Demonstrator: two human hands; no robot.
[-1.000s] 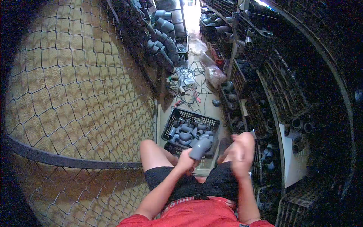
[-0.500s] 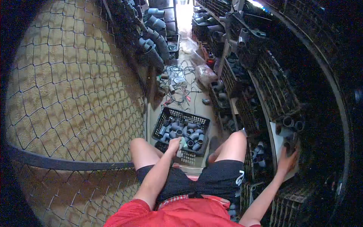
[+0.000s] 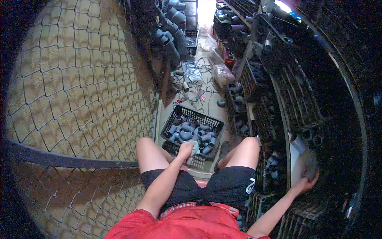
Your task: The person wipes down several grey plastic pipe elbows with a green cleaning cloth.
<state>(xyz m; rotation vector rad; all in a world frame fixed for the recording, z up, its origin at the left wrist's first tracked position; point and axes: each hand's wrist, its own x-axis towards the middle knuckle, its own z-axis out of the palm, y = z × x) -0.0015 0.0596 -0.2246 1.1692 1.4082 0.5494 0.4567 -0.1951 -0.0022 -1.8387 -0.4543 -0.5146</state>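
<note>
Plastic in most of it: one black lattice crate (image 3: 197,116), rectangular and open-topped, set on the floor just beyond the knees, heaped with grey pipe fittings (image 3: 187,133). Smooth, matte, round-mouthed elbows and tees, well over a dozen, too piled up for an exact count.

Left hand (image 3: 185,150) closed in a fist around one pale cloth (image 3: 195,149), soft, crumpled, greenish-white, held just over the crate's near rim.

Right hand (image 3: 304,184) stretched far out to the right, up against the underside of one grey fitting (image 3: 308,166) at the edge of the dark racks (image 3: 296,99). Fitting blurred; fingers touching it, but whether clasped or merely resting cannot be told.

Racks made of more black lattice crates stacked in tiers, with round grey pipe mouths showing in several.

On the left, one wall of chain-link mesh (image 3: 79,91), thin wire in diamond cells over a coarse tan backing. Farther along, a row of large grey elbows (image 3: 171,44) and a tangle of thin cables (image 3: 195,75) on the floor.

Red shirt (image 3: 187,223), black shorts (image 3: 234,185). One small white mark on the shorts' right hem, too small to read.
</note>
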